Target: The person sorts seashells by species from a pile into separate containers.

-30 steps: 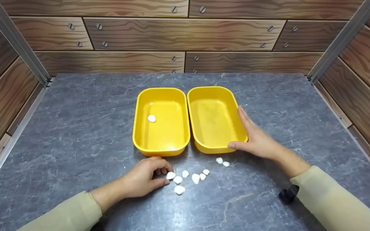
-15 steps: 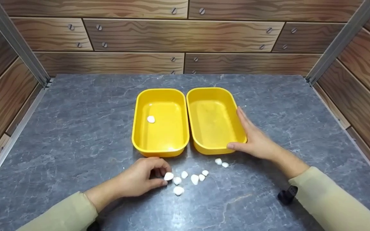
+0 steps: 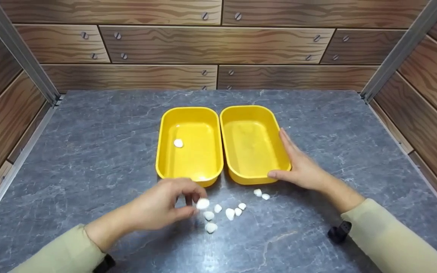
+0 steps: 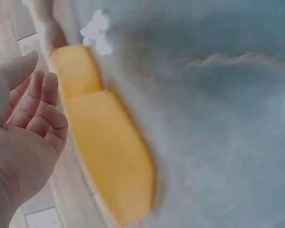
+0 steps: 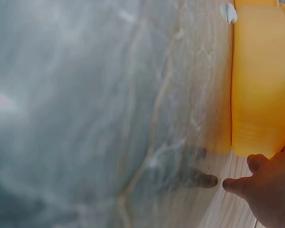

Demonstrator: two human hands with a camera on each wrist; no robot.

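Note:
In the head view, my left hand (image 3: 161, 206) pinches a white pebble (image 3: 203, 203) between thumb and fingertips, just in front of the left yellow bin (image 3: 199, 155). That pebble does not show in the left wrist view, where the curled fingers (image 4: 31, 102) are seen from the palm side. One white pebble (image 3: 178, 143) lies inside the left bin. My right hand (image 3: 305, 170) rests on the right yellow bin (image 3: 249, 148), its straight fingers along the right side and its thumb at the near corner. No pebble is visible in that bin.
Several loose white pebbles (image 3: 230, 214) lie on the grey marbled table (image 3: 298, 235) in front of the bins. Two of them (image 3: 261, 194) sit close to the right bin. Wood-patterned walls (image 3: 218, 43) and metal posts (image 3: 393, 49) bound the table.
My left hand has taken hold of a pebble at the group's left end and raised it a little off the table. My right hand stays at the right bin.

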